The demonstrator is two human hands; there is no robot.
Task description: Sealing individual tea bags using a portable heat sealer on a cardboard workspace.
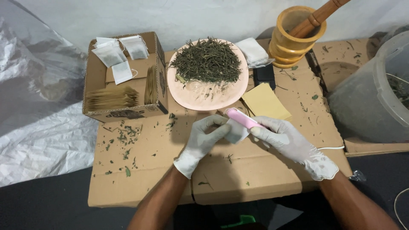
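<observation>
Head view: gloved left hand (pixel 203 140) fingers pinch small white sachet (pixel 235 131) above cardboard worktop (pixel 238 170); right hand (pixel 286 138) grips pink sealer (pixel 243 119) against it; finished sachets (pixel 117 55) in box (pixel 123 111); dried leaves (pixel 207 60) remain on plate (pixel 204 100).

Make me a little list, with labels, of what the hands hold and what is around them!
Left hand: gloved, pinching a small white bag
Right hand: gloved, holding a pink corded tool against the bag
Plate: pink, piled with dried green leaves
Box: cardboard, holding filled bags
Mortar: wooden, pestle inside
Surface: flat cardboard, leaf crumbs
</observation>
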